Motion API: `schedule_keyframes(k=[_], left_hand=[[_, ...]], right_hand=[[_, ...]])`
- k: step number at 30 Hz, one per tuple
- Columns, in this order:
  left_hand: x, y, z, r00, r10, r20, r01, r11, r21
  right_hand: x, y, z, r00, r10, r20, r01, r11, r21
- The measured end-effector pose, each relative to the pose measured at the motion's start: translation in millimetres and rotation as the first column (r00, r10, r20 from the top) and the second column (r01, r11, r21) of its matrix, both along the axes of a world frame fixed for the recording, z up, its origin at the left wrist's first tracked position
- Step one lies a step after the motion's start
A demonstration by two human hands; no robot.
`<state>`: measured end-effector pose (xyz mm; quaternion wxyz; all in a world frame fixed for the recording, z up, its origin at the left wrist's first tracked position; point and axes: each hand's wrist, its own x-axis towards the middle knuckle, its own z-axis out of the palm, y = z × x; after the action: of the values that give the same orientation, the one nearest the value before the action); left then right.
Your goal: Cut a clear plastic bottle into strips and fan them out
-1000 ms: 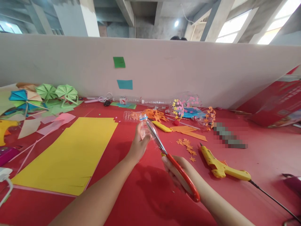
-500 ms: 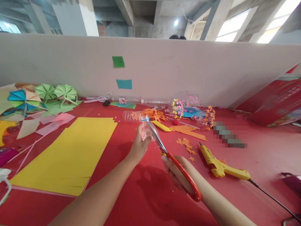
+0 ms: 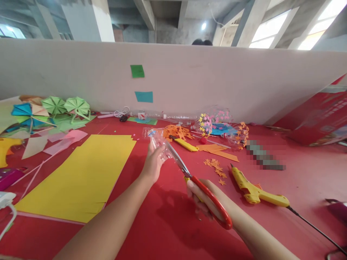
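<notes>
My left hand point(image 3: 153, 163) is closed round a small clear plastic bottle point(image 3: 158, 141), its neck pointing up and to the left. My right hand point(image 3: 204, 196) grips red-handled scissors point(image 3: 206, 196), with the fingers through the red loop. The steel blades point(image 3: 175, 157) reach up and left and meet the bottle's side just above my left hand. Both hands hover over the red tabletop point(image 3: 168, 220).
A yellow glue gun point(image 3: 253, 189) with a black cord lies to the right. A large yellow paper sheet point(image 3: 81, 175) covers the left. Orange paper stars point(image 3: 215, 166), a yellow knife point(image 3: 185, 144), decorated bottles point(image 3: 217, 126) and folded paper fans point(image 3: 54, 108) sit along the white partition.
My left hand tipped the bottle's neck further to the left and shifted slightly left. The scissors stayed against the bottle, and the right hand barely moved.
</notes>
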<state>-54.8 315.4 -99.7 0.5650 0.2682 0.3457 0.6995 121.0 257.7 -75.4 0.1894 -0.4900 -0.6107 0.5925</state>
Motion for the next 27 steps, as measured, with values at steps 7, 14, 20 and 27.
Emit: schedule_keyframes(k=[7, 14, 20, 27], left_hand=[[-9, 1, 10.7, 0.977, -0.037, 0.212, 0.036, 0.999, 0.011], [-13, 5, 9.4, 0.969, 0.082, 0.234, -0.067, 0.995, -0.071], [-14, 5, 8.2, 0.968, 0.123, 0.218, -0.105, 0.990, -0.089], [-14, 8, 3.6, 0.973, 0.147, 0.176, -0.130, 0.986, -0.102]], right_hand=[[8, 9, 9.1, 0.955, -0.040, 0.294, -0.027, 0.975, 0.220], [15, 14, 13.2, 0.913, 0.036, 0.407, -0.158, 0.950, 0.269], [12, 12, 17.1, 0.895, 0.029, 0.445, -0.150, 0.959, 0.239], [13, 12, 16.5, 0.904, 0.110, 0.413, -0.196, 0.966, 0.171]])
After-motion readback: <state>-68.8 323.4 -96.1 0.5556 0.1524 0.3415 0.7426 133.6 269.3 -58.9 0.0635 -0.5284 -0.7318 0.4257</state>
